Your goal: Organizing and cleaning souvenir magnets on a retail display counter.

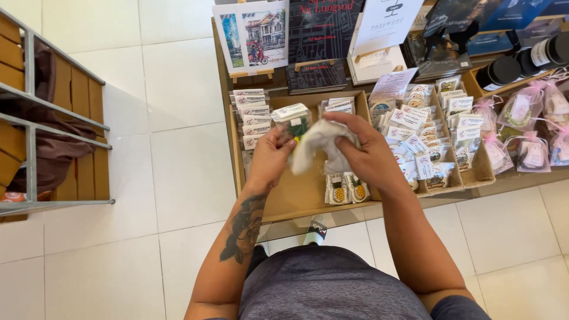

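Partly hidden behind both hands, a small clear packet (294, 118) with a white header card and green contents is pinched between the thumb and fingers of the left hand (269, 159). A crumpled white cloth (320, 145) is gripped by the closed fingers of the right hand (368, 155), and it covers the packet's lower right side, so the packet's full shape cannot be made out. Both items are held above a shallow cardboard tray (296, 195) on a display table.

At the tray's left edge a column of small white-labelled packets (251, 115) is stacked. Near its front edge two clear packets with yellow pineapple shapes (347, 188) lie side by side. To the right, a second tray (474, 172) is crowded with white-carded packets; their print is too small to be judged. Further right, pink gauze pouches (527, 127) are cut off by the frame edge, as are dark round jars (521, 62) behind them. At the back, an illustrated card on a small easel (252, 38) and a white sign card (388, 21) stand upright, their tops cropped. A slatted wooden bench (53, 118) is partly seen at the far left.
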